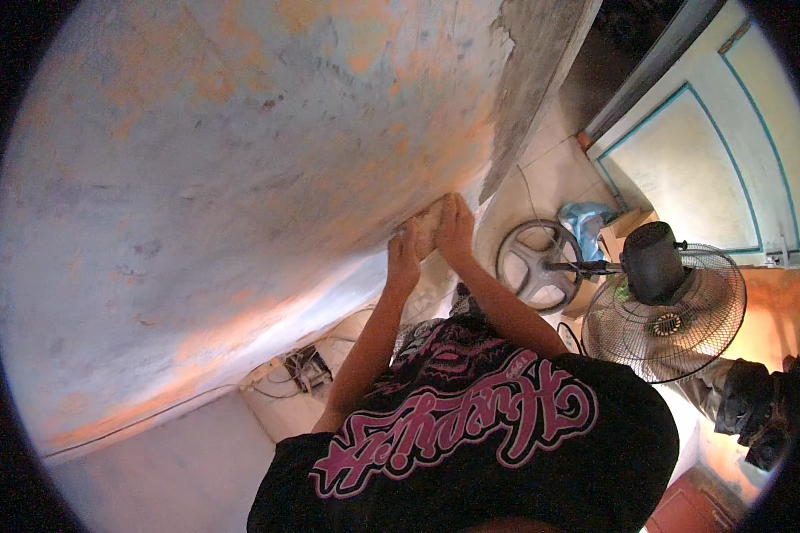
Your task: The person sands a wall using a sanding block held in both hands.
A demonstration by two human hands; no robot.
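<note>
Both hands are raised in front of me at the patchy, worn painted wall (240, 173). A flat brownish block (429, 230), its material unclear, lies between them against the wall. My left hand (405, 252) grips the block's left side, and my right hand (455, 226) grips its right side with the fingers pointing up. The side of the block that faces the wall is hidden. Orange and grey patches show through the wall's pale paint, and a bare grey strip (523, 86) runs along its right edge.
A black pedestal fan (663, 323) with a round base stands at the right, near a light blue plastic bag (585, 223) and a pale door with blue-green trim (693, 173). Cables and a small device (310, 370) lie low at the left. Dark clothes (747, 400) hang lower right.
</note>
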